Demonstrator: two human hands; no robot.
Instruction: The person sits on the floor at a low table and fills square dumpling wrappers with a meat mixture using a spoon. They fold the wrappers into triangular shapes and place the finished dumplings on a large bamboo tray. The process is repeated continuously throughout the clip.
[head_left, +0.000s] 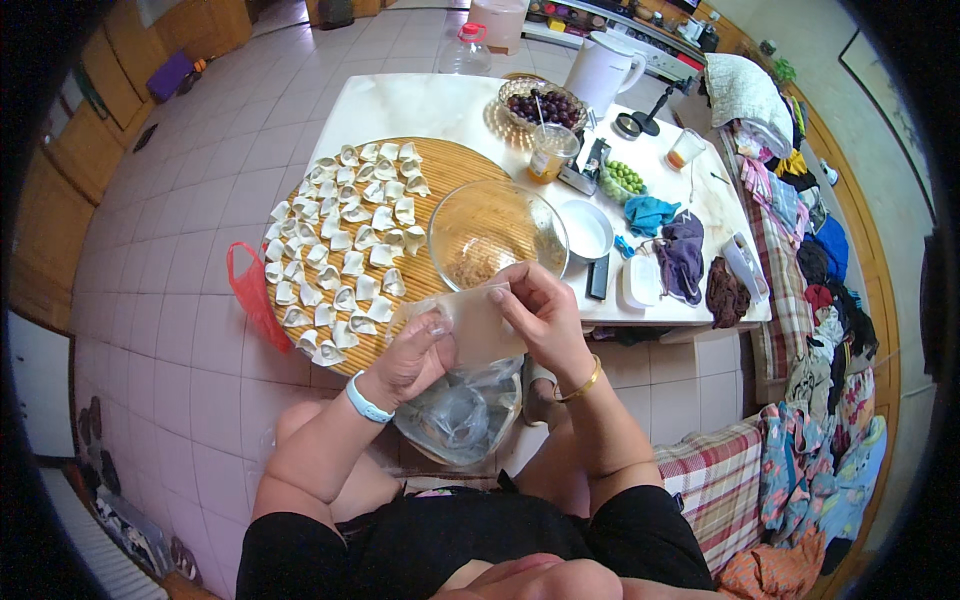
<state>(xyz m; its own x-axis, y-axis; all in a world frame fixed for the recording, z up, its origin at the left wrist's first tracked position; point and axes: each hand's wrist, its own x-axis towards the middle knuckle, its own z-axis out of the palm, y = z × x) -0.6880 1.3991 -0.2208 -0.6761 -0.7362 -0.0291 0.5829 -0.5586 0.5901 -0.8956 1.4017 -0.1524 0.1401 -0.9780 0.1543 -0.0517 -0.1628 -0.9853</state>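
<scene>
A thin, pale square sheet, like a dough wrapper, is stretched between my two hands in front of the table edge. My left hand supports its left side, with clear plastic film around the fingers. Thumb and fingers of my right hand pinch its upper right corner. Just beyond them stands a glass bowl with brownish remains at its bottom. Many folded wontons lie in rows on a round slatted tray to the left. Whether the sheet is one layer or several, I cannot tell.
A plastic-lined bin stands below my hands. A red plastic bag hangs by the tray's left edge. On the white table are a white bowl, a jar, grapes, a kettle and cloths.
</scene>
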